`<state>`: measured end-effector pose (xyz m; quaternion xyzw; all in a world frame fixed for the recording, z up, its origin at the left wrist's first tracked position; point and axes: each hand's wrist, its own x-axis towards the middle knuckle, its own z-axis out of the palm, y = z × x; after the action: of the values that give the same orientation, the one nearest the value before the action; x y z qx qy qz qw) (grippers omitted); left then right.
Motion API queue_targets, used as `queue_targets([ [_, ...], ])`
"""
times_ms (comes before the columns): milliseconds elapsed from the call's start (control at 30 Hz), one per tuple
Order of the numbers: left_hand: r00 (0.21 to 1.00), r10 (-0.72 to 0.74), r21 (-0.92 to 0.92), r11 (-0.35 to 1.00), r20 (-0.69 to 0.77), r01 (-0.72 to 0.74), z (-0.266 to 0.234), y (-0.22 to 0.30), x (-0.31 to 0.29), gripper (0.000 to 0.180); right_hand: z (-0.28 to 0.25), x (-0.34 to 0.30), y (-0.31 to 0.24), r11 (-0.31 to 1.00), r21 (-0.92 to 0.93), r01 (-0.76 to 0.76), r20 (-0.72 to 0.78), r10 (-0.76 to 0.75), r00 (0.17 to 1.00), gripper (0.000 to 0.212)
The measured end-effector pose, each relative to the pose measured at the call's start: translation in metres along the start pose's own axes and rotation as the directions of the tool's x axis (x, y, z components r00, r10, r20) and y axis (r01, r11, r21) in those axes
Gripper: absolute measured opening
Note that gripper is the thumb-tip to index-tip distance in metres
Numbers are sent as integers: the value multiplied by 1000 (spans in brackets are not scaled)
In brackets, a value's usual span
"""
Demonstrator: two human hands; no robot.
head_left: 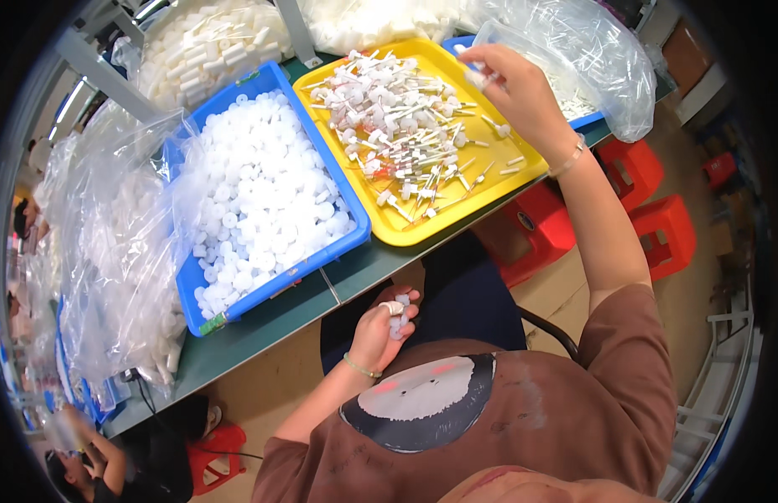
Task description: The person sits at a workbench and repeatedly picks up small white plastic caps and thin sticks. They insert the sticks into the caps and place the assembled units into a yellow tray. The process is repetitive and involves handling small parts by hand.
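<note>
My left hand (376,335) is low in front of my body, its fingers curled around several small round translucent white plastic caps (396,323). A white wrap or tape circles one of its fingers. My right hand (527,90) is raised over the far right corner of the yellow tray (515,172), fingers pinched on a small white plastic piece (474,77). How many pieces it holds I cannot make out. In the tray lies a heap of thin white and metal stems with white caps (397,121).
A blue bin (355,226) full of white caps stands left of the tray. Another blue bin (586,120) with thin white sticks is at the right, under clear plastic bags (603,67). Bags of white tubes (217,50) line the back. Red stools (531,235) stand beside the green table (372,277). A person sits at lower left.
</note>
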<state>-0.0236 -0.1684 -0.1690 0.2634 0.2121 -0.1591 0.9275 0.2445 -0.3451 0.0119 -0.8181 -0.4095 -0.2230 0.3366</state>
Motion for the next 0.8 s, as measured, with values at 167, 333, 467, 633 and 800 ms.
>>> queue_targets([
  [167,995,14,15,1000,98,-16,-6,4,-1,35,-36,-33,-2,985,-103,-136,386,166,908,23],
  [333,975,16,-110,994,223,8,-1,3,4,37,-26,-48,-17,985,-50,-162,415,168,894,26],
  [467,977,11,-33,999,215,-4,7,7,-4,38,-5,-46,-30,995,2,96,386,-89,918,24],
  [633,967,29,-16,1000,252,-26,-3,9,-10,34,3,-47,-42,991,-16,131,494,-106,863,13],
  [800,955,88,-85,994,284,-67,1,10,-8,31,11,-44,-33,971,-7,240,418,-215,883,12],
])
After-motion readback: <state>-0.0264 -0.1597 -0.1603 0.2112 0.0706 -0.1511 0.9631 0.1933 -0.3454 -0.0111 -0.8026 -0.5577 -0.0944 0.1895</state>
